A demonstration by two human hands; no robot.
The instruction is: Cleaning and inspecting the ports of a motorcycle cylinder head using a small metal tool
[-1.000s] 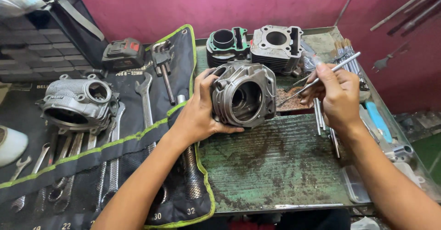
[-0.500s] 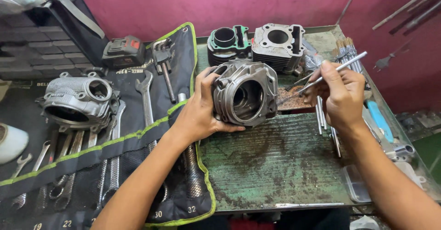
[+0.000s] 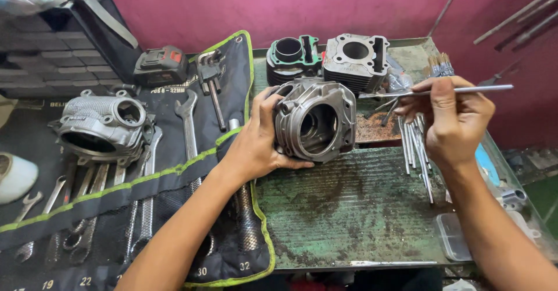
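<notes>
Far left, a grey engine casing (image 3: 103, 127) sits untouched on the black tool roll (image 3: 174, 169), spanners (image 3: 187, 122) laid out in its pockets, a cordless-tool battery (image 3: 161, 64) behind. Left hand (image 3: 256, 143) wraps around the side of the grey cylinder block (image 3: 317, 119) — fingers curled over its top edge, thumb under, tipping it on its side so the bore faces the camera; it rests on the worn green bench (image 3: 349, 209), centre. Two more cylinder blocks (image 3: 328, 55) stand upright behind, not handled. Right hand (image 3: 450, 122) pinches a long thin metal rod (image 3: 442, 91) between thumb and fingers, held level, its tip just at the block's upper right edge; touching or not, cannot tell. More rods (image 3: 415, 145) lie loose beneath that hand. Judged progress: block positioned and steadied, rod picked up — nothing inserted into the block yet, so fitting or probing looks undone. Versus the earlier frames: rod has gone from angled up-right to nearly level and the right hand sits a bit higher; block and left-hand grip about the same.
</notes>
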